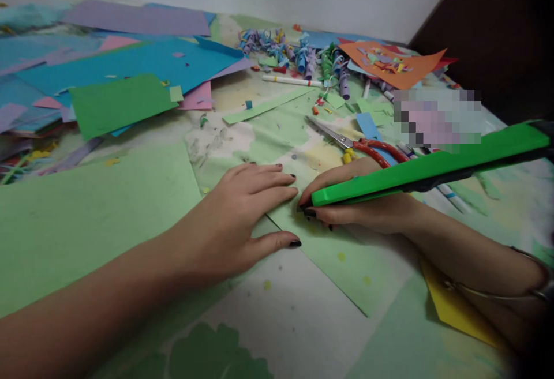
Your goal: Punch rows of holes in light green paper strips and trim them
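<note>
My left hand [240,214] lies flat with its fingers apart. Its fingertips rest on a light green paper piece [333,263], which extends under both hands. My right hand [367,209] is closed around the near end of a long bright green tool with a black underside [415,172]. That tool slants up over the hand to the right edge, and its exact kind is unclear. The tip under my right fingers is hidden. Just beyond this hand lie scissors [343,141] with red-orange handles. A large light green sheet [95,217] spreads beneath and beside my left forearm.
Blue sheets [142,62], a darker green piece [125,102] and other coloured papers pile up at the back left. Curled paper rolls [309,62], a marker [289,81] and an orange sheet [389,62] with scraps lie behind. Yellow paper [454,310] sits under my right forearm.
</note>
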The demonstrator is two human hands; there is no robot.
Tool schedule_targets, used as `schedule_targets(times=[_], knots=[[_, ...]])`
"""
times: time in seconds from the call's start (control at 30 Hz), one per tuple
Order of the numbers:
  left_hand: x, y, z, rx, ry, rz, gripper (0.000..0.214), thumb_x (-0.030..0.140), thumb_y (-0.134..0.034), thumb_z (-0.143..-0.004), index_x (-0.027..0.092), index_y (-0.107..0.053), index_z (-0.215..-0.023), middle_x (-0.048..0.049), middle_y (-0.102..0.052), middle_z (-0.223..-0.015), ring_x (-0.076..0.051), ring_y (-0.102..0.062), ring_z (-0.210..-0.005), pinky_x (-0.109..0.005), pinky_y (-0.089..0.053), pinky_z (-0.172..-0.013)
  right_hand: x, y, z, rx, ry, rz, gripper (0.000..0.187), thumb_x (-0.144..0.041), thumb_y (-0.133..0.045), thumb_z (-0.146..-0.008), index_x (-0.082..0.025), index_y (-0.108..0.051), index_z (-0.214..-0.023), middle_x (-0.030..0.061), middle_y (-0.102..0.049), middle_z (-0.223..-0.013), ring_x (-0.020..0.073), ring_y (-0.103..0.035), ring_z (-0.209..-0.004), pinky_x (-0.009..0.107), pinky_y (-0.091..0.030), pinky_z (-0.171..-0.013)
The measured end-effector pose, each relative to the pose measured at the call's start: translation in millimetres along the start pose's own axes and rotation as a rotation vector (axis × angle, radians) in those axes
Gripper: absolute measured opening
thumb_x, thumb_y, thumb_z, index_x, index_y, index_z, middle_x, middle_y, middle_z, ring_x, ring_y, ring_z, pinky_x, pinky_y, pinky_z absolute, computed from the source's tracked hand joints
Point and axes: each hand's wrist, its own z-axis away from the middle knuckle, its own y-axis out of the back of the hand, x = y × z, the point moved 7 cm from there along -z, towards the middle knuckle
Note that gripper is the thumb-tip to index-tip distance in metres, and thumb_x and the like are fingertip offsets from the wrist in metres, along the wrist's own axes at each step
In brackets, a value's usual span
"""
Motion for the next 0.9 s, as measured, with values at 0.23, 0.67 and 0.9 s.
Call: schedule_targets(times=[0.23,0.67,0.9], knots=[[-0.1,0.1,-2.1,-0.001,0.001,0.017,0.033,0.036,-0.055,-0.088,0.019,-0.061,-0.115,-0.0092,-0.061,-0.13,-0.03,-0.051,-0.125,-0.053,-0.042,-0.102,-2.1,-0.1,-1.3,-0.006,0.053,0.025,0.011,-0.02,-0.066,-0.077,-0.012,-0.07,-0.084,0.001,-0.068,-0.071,0.0072,-0.059,-0.059,0.014,-0.048,-0.053],[0.5,-0.3,-0.6,0.001,-0.012,0.022,0.03,0.033,-0.054,-0.089,0.02,-0.061,-0.114,-0.0099,-0.062,-0.126,-0.031,-0.051,-0.125,-0.055,-0.044,-0.1,-2.5,-0.2,-0.3,0.024,0.061,0.188,0.009,-0.013,-0.063,-0.077,-0.017,-0.07,-0.083,-0.0026,-0.068,-0.068,0.0083,-0.063,-0.064,0.014,-0.049,-0.055],[-0.2,-1.2,-1.2,-0.01,0.0,0.02,0.029,0.033,-0.055,-0.089,0.02,-0.061,-0.114,-0.009,-0.062,-0.127,-0.031,-0.05,-0.126,-0.055,-0.044,-0.1,1.6,-0.4,1.9,0.037,0.005,0.094,0.013,-0.014,-0.063,-0.076,-0.015,-0.07,-0.087,-0.0022,-0.066,-0.065,0.0086,-0.061,-0.061,0.015,-0.049,-0.055]])
